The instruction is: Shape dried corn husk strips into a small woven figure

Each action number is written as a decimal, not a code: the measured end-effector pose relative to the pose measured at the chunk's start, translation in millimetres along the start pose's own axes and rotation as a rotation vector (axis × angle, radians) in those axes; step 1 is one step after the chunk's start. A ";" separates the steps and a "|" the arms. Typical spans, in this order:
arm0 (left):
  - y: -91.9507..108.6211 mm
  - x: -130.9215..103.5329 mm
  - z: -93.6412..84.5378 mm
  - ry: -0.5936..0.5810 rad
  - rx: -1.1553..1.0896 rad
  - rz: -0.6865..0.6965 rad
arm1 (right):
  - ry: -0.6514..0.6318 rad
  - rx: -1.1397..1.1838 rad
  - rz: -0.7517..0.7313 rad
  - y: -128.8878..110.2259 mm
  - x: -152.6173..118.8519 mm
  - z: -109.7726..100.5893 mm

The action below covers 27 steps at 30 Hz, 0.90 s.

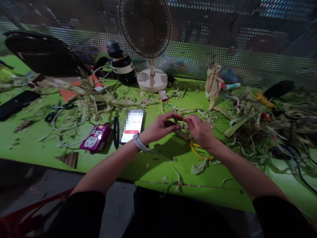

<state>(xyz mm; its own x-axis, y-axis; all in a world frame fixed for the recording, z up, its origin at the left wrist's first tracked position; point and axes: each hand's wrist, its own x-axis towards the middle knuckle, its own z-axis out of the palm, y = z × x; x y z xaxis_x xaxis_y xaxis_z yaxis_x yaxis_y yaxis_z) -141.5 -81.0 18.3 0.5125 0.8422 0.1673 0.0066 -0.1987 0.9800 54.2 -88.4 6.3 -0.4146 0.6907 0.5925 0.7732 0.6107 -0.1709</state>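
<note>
My left hand [167, 126], with a pale watch band on its wrist, is closed in a pinch on a thin, pale strip of dried husk [182, 125]. Fingertips of my right hand [200, 131] pinch the same strip from the other side, so the two hands nearly meet above the green table [158, 165]. Fingers hide much of the strip. Below my right hand lies a tool with yellow loop handles [195, 148], partly covered. A lit phone [133, 125] stands tilted beside my left wrist. Behind my right hand is a bundle of dried husk [213, 84].
A fan [152, 81] and a dark bottle [121, 64] stand at the back by a perforated metal screen [193, 59]. Leftward are a purple power socket [96, 138], cables and black scissors [52, 116]. Husk scraps [247, 132] heap on the right.
</note>
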 end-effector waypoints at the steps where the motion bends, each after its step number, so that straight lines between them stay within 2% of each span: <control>1: -0.4 -0.2 3.5 0.083 -0.088 -0.012 | 0.053 0.007 0.014 -0.8 0.4 -0.2; 3: -2.0 -0.6 10.8 0.273 -0.218 -0.028 | 0.129 0.021 0.020 -2.2 0.7 -0.3; 5: -4.4 -0.9 17.3 0.371 -0.313 -0.091 | 0.162 0.023 0.003 -2.8 0.4 0.1; 9: -5.6 -2.7 25.9 0.288 -0.424 -0.308 | 0.198 -0.041 -0.121 -0.8 -1.6 0.6; 11: -2.8 -4.4 28.0 0.259 -0.450 -0.365 | 0.200 -0.085 -0.202 1.1 -2.5 0.1; 14: 2.5 -6.6 30.1 0.234 -0.508 -0.380 | 0.185 -0.133 -0.286 2.7 -2.9 -2.1; 19: 4.9 -7.3 31.8 0.290 -0.713 -0.413 | 0.251 -0.199 -0.394 0.0 -0.3 -8.2; 24: 3.8 -6.8 30.7 0.143 -0.882 -0.566 | 0.289 -0.205 -0.484 -0.6 4.1 -14.9; 27: 2.8 -7.3 32.4 0.163 -0.896 -0.545 | 0.277 -0.200 -0.517 1.9 4.8 -15.9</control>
<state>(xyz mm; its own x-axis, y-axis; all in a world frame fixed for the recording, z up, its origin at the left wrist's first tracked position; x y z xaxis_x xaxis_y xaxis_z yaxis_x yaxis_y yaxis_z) -117.5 -104.0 16.4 0.5094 0.7764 -0.3711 -0.4687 0.6120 0.6370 61.3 -90.1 21.3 -0.6404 0.1818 0.7463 0.5913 0.7368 0.3279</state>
